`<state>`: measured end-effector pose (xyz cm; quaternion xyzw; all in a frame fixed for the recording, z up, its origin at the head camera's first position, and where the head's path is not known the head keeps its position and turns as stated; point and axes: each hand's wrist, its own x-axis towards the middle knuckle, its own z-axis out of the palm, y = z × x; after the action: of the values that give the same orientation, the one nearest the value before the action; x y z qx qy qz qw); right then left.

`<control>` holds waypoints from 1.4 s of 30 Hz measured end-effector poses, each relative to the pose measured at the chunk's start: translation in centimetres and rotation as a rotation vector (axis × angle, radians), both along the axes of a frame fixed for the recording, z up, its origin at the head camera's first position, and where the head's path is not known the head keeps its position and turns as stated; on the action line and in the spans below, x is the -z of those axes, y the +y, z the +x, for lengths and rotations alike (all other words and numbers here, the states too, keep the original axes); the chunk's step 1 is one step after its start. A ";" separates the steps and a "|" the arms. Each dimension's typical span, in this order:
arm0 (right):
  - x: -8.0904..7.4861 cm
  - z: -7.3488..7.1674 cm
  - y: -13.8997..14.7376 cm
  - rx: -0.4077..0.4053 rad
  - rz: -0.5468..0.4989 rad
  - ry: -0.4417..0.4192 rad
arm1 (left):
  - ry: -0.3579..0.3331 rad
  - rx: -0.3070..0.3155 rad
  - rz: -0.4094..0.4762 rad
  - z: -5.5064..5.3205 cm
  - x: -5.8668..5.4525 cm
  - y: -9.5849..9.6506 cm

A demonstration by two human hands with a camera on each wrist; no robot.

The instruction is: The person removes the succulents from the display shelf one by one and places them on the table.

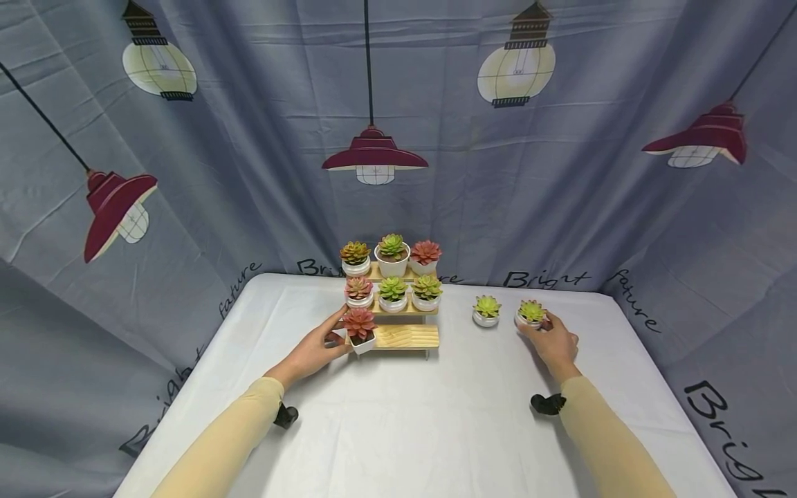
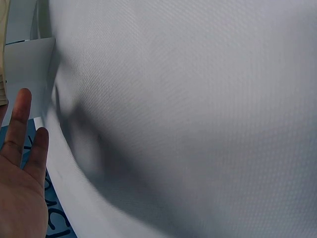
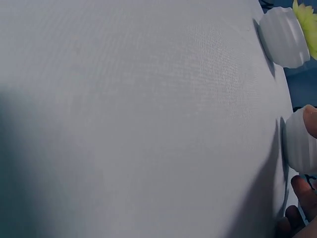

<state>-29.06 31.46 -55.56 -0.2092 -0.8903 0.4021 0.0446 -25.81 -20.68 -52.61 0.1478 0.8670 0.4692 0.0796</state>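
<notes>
At the left end of a three-tier wooden stand [image 1: 405, 337], my left hand [image 1: 314, 354] pinches the white pot of a red succulent [image 1: 360, 325] over the lowest step. That pot leans slightly, and its base overlaps the board's front edge. In the left wrist view the outer fingers [image 2: 20, 121] extend beside the stand's white side panel [image 2: 29, 64]; the grip itself is out of that view. On the right, my right hand [image 1: 553, 346] grips a round white pot with a yellow-green succulent [image 1: 531, 311], thumb against its side. The right wrist view shows this pot [image 3: 299, 144] at the tabletop.
Another yellow-green succulent [image 1: 486, 310] stands left of the right hand. Three potted succulents, including a taller green one [image 1: 392, 252], fill the top step; three more, with a green one [image 1: 393, 292] central, fill the middle. A printed curtain [image 1: 436, 207] hangs behind the white table [image 1: 436, 429].
</notes>
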 end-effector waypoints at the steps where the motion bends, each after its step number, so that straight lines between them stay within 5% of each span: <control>1: 0.0 0.1 0.1 -0.005 0.002 0.011 | -0.001 -0.001 0.000 0.0 0.0 0.0; 13: -2.6 2.3 0.4 -0.030 -0.017 0.289 | 0.023 -0.014 -0.005 0.2 0.2 0.0; 19: -4.1 3.0 -2.2 -0.069 -0.014 0.466 | 0.020 -0.012 -0.015 0.2 0.3 -0.2; 25: -5.2 3.8 -5.6 -0.196 -0.041 0.571 | 0.016 -0.012 -0.013 0.1 0.3 -0.1; 34: -5.4 4.6 -9.4 -0.343 -0.115 0.650 | 0.018 0.006 0.006 0.0 0.3 0.2; 42: -5.7 5.7 -13.5 -0.471 -0.129 0.594 | 0.012 -0.005 0.011 0.1 0.1 0.0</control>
<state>-23.40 17.98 -49.88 0.1244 -0.8352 0.4995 0.1937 -25.73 -20.66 -52.71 0.1490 0.8652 0.4733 0.0724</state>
